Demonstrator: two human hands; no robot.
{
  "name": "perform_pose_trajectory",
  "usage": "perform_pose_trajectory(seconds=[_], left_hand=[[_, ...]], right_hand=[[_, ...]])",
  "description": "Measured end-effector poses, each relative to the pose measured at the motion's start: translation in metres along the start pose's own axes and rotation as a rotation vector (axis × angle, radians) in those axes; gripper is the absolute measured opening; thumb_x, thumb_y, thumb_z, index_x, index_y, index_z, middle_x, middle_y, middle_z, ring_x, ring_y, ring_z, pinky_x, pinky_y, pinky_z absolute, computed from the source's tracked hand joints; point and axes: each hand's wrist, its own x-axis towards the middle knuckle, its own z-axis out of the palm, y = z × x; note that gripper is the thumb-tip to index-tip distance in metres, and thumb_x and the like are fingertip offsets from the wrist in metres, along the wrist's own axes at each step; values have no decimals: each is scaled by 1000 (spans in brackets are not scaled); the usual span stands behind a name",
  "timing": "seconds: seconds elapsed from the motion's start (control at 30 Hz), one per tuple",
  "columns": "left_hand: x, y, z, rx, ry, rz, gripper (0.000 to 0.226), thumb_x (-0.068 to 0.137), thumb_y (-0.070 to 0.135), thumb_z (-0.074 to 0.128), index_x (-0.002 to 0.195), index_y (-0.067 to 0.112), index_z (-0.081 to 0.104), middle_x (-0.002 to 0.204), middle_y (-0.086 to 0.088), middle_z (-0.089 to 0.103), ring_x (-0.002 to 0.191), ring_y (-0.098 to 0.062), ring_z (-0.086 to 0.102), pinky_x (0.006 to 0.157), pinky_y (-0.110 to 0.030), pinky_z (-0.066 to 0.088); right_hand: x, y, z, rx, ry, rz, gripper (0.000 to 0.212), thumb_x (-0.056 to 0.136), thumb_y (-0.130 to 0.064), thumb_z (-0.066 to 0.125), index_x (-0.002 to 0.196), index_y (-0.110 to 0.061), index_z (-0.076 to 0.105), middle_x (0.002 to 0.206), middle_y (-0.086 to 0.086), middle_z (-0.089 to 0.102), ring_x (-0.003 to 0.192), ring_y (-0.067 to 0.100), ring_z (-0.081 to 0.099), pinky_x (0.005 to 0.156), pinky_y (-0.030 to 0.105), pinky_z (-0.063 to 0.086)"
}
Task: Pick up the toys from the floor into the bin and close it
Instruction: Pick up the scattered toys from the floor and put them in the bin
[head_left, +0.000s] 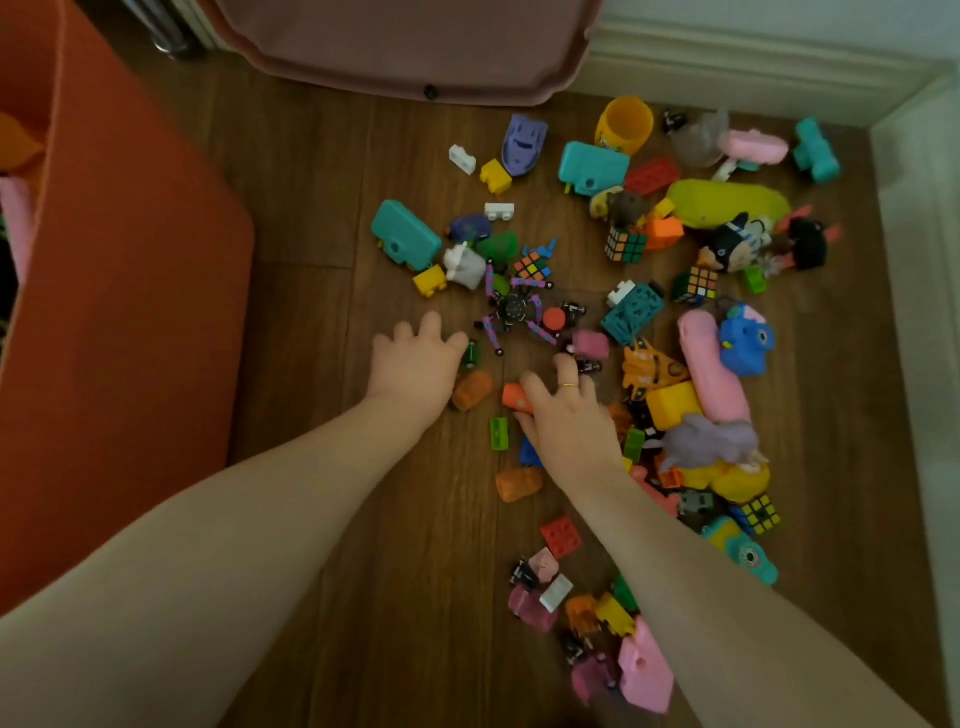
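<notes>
While both forearms are stretched forward over the wood floor (322, 493), the orange bin (119, 291) is seen standing at the far left, its top open. To the right of the bin, the toys (675, 322) are scattered in a many-coloured spread: blocks, puzzle cubes, small cameras, figures. The left hand (415, 364) is held palm down nearest the bin, fingers spread wide, nothing gripped, just beside an orange translucent piece (472, 391). The right hand (566, 415), further from the bin, is curled loosely over an orange cylinder (514, 396); whether it is gripped cannot be told.
</notes>
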Motion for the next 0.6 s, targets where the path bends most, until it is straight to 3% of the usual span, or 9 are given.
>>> perform_pose_trajectory(seconds=[0.13, 0.23, 0.33, 0.4, 0.47, 0.6], left_hand=[[-7, -5, 1, -66, -37, -15, 36, 93, 16, 45, 129, 17, 42, 123, -13, 45, 110, -34, 50, 73, -37, 37], [-22, -14, -4, -318, -51, -72, 45, 88, 25, 55, 131, 18, 43, 121, -11, 51, 104, -29, 55, 70, -33, 42], [-42, -20, -19, -879, -117, -210, 52, 85, 26, 61, 133, 16, 45, 129, -8, 52, 107, -24, 55, 82, -34, 48], [-59, -31, -35, -1215, -126, -177, 31, 85, 22, 61, 115, 16, 57, 115, -8, 60, 100, -22, 58, 83, -36, 47], [-79, -47, -56, -1441, -145, -91, 12, 88, 15, 56, 99, 19, 59, 98, -7, 62, 90, -20, 57, 81, -36, 45], [-115, -91, -108, -1546, -28, 54, 19, 94, 8, 45, 94, 22, 58, 87, -5, 61, 79, -18, 56, 76, -31, 44]], right_hand=[[-2, 8, -2, 183, -82, 3, 42, 95, -21, 48, 136, -17, 40, 136, 13, 36, 118, 33, 46, 90, 40, 47], [-5, 6, -13, 532, 41, 158, 36, 89, -17, 57, 125, -12, 54, 114, 11, 56, 100, 26, 57, 82, 29, 46], [-11, -12, -40, 1291, -68, 465, 16, 90, -11, 57, 105, -10, 59, 85, 6, 56, 69, 16, 53, 59, 21, 47], [-17, -30, -62, 1725, -203, 519, 12, 91, -7, 56, 102, -12, 59, 83, 8, 55, 60, 15, 52, 49, 21, 47], [-22, -47, -83, 1886, -261, 474, 18, 92, -6, 53, 108, -12, 59, 87, 10, 58, 53, 13, 56, 43, 18, 45], [-27, -94, -130, 2042, -319, 398, 20, 92, -12, 46, 106, -10, 61, 84, 8, 62, 51, 13, 59, 38, 15, 43]])
